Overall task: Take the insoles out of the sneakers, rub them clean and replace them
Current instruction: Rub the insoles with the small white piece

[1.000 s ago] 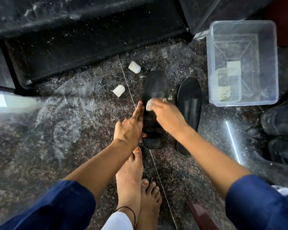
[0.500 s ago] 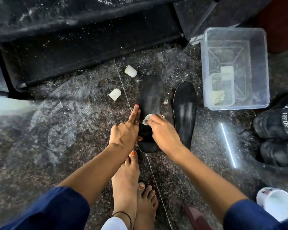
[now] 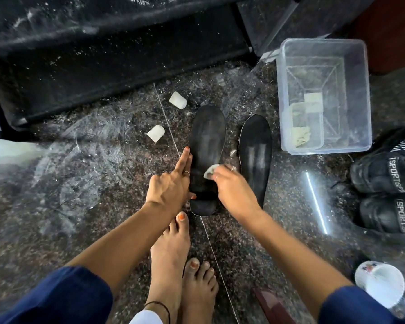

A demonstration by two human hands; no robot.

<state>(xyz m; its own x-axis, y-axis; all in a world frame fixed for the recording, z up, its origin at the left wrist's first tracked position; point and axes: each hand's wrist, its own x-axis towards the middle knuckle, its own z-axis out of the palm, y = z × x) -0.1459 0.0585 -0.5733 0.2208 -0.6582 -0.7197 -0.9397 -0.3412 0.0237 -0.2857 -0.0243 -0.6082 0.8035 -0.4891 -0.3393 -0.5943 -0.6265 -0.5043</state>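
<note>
Two black insoles lie side by side on the speckled stone floor. My right hand (image 3: 232, 187) pinches a small white wad (image 3: 209, 169) and presses it on the middle of the left insole (image 3: 206, 141). My left hand (image 3: 171, 183) rests against that insole's left edge with the forefinger stretched along it and the thumb on its heel end. The right insole (image 3: 255, 150) lies untouched just beyond my right hand. A pair of black sneakers (image 3: 386, 192) stands at the right edge of the view.
A clear plastic tub (image 3: 360, 94) with a smaller box and a rag inside stands behind the insoles. Two white wads (image 3: 178, 100) (image 3: 155, 133) lie on the floor at left. A white cup (image 3: 379, 284) stands bottom right. My bare feet (image 3: 173, 253) are below the insoles.
My right hand has slid the white wad down the left insole toward its heel. The view has shifted, bringing the sneakers and the cup further into sight.
</note>
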